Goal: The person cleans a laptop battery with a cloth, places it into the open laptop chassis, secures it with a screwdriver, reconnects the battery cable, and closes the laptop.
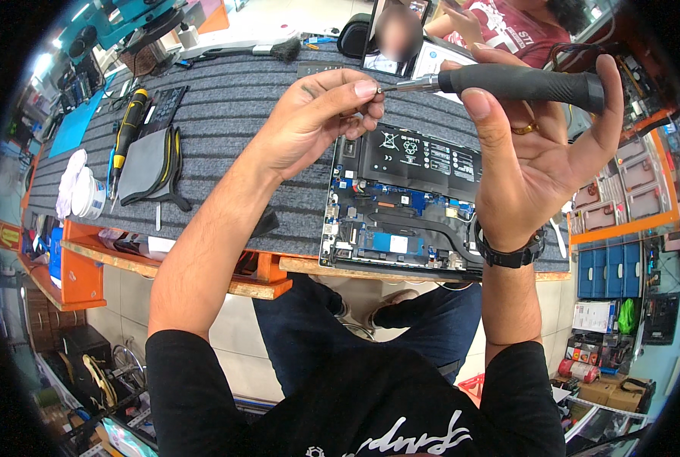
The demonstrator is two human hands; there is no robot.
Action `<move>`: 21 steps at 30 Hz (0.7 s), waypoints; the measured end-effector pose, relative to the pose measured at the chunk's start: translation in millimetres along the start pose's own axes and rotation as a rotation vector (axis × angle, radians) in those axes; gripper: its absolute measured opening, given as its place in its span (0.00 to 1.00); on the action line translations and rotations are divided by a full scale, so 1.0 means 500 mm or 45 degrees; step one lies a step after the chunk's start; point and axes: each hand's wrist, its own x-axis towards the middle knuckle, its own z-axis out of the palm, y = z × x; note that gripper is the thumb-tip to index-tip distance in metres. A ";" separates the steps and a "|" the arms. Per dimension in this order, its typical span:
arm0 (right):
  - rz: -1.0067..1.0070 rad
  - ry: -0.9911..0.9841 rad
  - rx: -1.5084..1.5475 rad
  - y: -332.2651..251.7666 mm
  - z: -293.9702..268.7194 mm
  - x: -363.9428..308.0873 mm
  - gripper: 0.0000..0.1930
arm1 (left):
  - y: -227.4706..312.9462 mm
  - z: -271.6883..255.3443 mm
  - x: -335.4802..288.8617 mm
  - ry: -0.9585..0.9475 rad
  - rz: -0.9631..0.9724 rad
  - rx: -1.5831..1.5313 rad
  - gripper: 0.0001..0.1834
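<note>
Screwdriver (523, 82): dark-handled with a silver shaft, held up in the air beyond the laptop's battery, tip pointing left.
Tiny metal piece (380, 90): at the screwdriver's tip, beside the left thumb; too small to name surely.
Right hand (534, 164): gripping the screwdriver's handle, thumb on the near side, other fingers spread behind it and by its butt end; a gold-coloured ring (524, 129) sits on one finger.
Left hand (317, 110): thumb and index finger closed in a pinch on the tiny metal piece, the remaining fingers curled.
Laptop (366, 212): lying on the surface near its front edge, insides exposed; the right hand and wrist hide part of its right side.
Battery (420, 156): black, along the laptop's far side.
Blue module (392, 243): set among the parts on the near side.
Wristwatch (511, 247): black, on the right wrist.
Surface (233, 99): grey with dark stripes and an orange front; at left it carries a yellow-and-black screwdriver (130, 126), a grey cloth (151, 169) with yellow edging and a white tub (88, 196).
Far edge: a dark-bristled brush (285, 50).
Beyond: another person in a red shirt (519, 30).
Right side: blue drawers (610, 270).
</note>
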 end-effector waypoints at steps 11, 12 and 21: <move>-0.004 0.017 -0.069 0.003 0.004 -0.015 0.49 | 0.005 0.014 -0.004 0.033 0.013 -0.053 0.12; -0.017 0.022 -0.078 0.005 0.005 -0.016 0.49 | 0.005 0.015 -0.004 0.042 0.013 -0.063 0.12; -0.058 0.063 -0.147 0.013 0.008 -0.008 0.49 | -0.006 0.010 -0.002 0.048 0.054 -0.094 0.16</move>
